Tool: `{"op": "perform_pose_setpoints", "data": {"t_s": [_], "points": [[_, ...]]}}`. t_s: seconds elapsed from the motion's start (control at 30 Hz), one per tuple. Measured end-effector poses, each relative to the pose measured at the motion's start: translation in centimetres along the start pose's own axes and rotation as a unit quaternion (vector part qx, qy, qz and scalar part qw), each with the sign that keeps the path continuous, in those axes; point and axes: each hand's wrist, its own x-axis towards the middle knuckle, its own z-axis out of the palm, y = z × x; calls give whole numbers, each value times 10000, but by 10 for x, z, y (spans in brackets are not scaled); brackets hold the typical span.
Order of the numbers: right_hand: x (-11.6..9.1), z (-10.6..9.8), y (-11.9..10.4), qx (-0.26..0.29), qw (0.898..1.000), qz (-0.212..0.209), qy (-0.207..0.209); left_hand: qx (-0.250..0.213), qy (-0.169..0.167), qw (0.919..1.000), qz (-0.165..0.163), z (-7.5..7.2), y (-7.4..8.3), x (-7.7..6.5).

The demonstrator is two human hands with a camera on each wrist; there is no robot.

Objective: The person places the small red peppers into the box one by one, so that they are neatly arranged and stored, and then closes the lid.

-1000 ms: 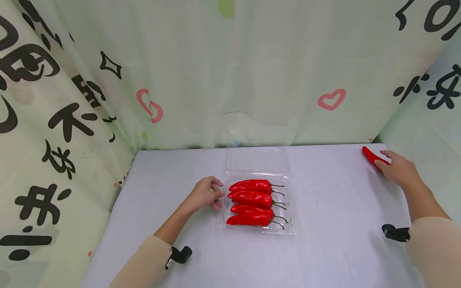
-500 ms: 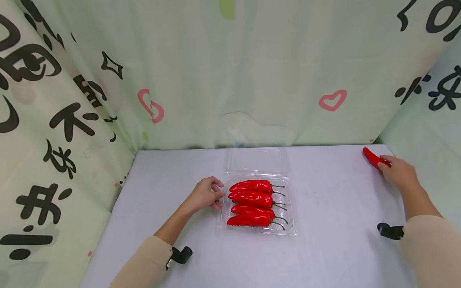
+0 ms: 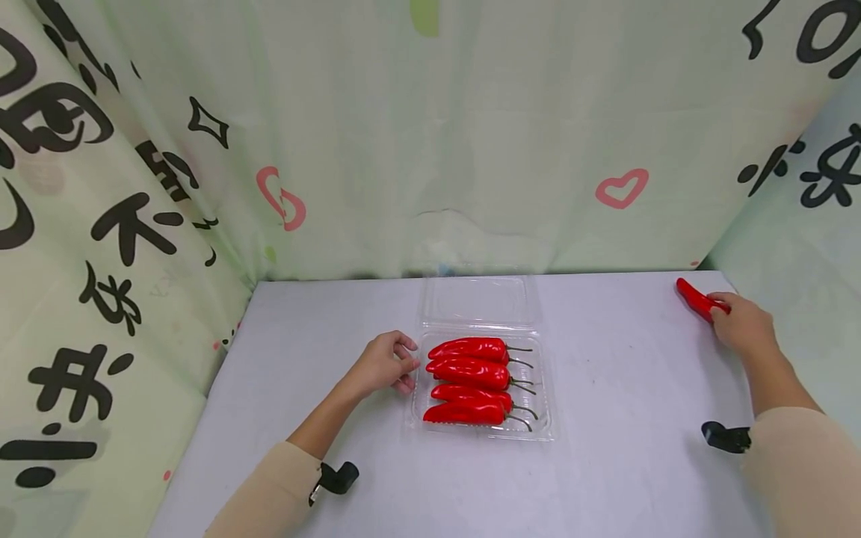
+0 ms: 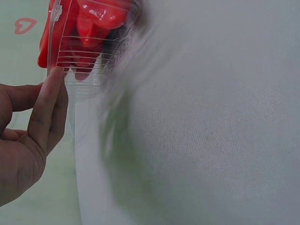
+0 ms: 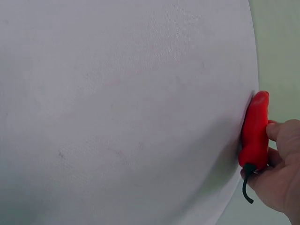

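In the head view, a clear plastic clamshell box (image 3: 546,418) sits mid-table, its lid (image 3: 479,299) laid back towards the curtain. Several glossy red chili peppers (image 3: 471,371) with thin green stems lie in it side by side, stems to the right. My left hand (image 3: 386,364) is at the box's left edge; the left wrist view has its fairly straight fingers (image 4: 46,105) with one tip at the box rim. At the far right, my right hand (image 3: 743,323) holds another red chili pepper (image 5: 255,129) near its stem end, between thumb and fingers.
The white table (image 3: 625,463) ends at the back against a pale green curtain (image 3: 498,149) with printed black characters and hearts. More curtain hangs at both sides. Black wrist cameras (image 3: 338,477) stick out from the beige sleeves (image 3: 269,493).
My right hand has moved slightly left and its fingers have come closer round the chili pepper's stem end. The pepper is nearly where it was. My left hand and the box stay put.
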Motion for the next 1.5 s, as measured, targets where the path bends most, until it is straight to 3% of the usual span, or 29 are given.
{"op": "perform_pose_setpoints", "data": {"t_s": [0.8, 1.2, 1.5], "points": [[-1, 3, -1, 214, 9998, -52, -8, -81, -70, 9999, 44, 0, -3, 2], [-1, 5, 6, 241, 9992, -229, 199, -77, -66, 9999, 16, 0, -2, 1], [-3, 4, 2, 25, 9999, -122, -46, -48, -50, 10000, -13, 0, 0, 0]]}}
